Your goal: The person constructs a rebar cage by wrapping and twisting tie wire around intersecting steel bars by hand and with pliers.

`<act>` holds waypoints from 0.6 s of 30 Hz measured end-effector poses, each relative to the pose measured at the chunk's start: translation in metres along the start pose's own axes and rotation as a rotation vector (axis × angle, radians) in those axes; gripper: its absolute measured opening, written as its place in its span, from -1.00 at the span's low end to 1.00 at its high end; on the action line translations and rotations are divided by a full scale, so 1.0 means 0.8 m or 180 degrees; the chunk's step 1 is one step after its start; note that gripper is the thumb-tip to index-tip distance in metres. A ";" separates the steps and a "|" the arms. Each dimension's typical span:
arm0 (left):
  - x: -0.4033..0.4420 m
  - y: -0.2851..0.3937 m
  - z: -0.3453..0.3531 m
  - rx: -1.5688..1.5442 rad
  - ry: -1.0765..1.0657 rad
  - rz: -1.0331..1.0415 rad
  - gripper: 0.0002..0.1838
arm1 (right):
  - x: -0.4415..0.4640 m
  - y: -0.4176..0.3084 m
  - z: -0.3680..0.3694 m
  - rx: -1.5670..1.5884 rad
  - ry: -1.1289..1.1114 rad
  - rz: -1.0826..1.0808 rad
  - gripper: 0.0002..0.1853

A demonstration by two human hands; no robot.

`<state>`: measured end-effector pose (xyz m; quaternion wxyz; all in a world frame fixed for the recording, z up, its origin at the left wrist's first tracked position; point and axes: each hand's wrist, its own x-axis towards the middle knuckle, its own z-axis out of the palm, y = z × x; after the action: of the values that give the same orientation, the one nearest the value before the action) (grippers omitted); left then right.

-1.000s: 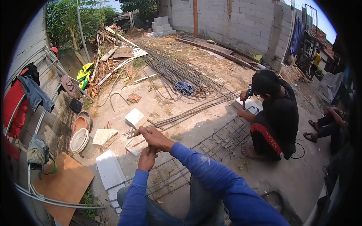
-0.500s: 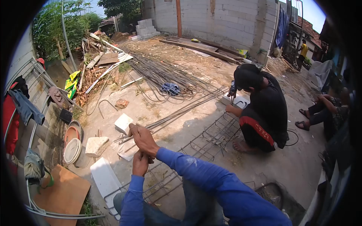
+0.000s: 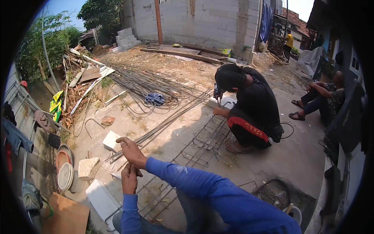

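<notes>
In front of my knees, my right hand [image 3: 131,152] is above my left hand [image 3: 130,178], the two close together. The right fingers are loosened and point left, with nothing visible between them. My left fingers are curled in a closed grip; what they hold, if anything, is too small to make out. Below and to the right lies a long rebar cage [image 3: 187,158] on the ground. Loose straight rods [image 3: 156,130] rest just beyond my right hand, beside a white block [image 3: 112,140].
A person in black [image 3: 255,105] squats at the cage's far end with a tool [image 3: 217,92]. Another person [image 3: 327,93] sits at the right. A rebar pile [image 3: 144,84], a broken block [image 3: 88,168], buckets [image 3: 65,176] and a brown board [image 3: 66,213] lie around.
The view has swung right, so the surroundings sit further left. My right hand has loosened, its fingers straighter than before. Both hands remain close together.
</notes>
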<state>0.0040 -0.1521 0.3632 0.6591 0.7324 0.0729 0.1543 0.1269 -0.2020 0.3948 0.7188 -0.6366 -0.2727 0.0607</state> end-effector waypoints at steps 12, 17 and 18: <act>-0.007 0.027 0.016 -0.0449 0.0378 -0.0084 -0.73 | 0.004 -0.072 -0.014 0.2129 0.0191 0.1484 -0.54; -0.006 0.035 0.019 -0.0187 0.0363 0.0359 -0.73 | 0.003 -0.088 -0.020 0.2258 0.0096 0.1352 -0.64; -0.007 0.037 0.019 -0.0106 0.0411 0.0402 -0.73 | 0.002 -0.093 -0.021 0.2228 0.0037 0.1298 -0.65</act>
<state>0.0009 -0.1720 0.3907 0.6541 0.7131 0.0664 0.2435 0.1165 -0.2298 0.4655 0.8669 -0.3948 -0.0996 0.2876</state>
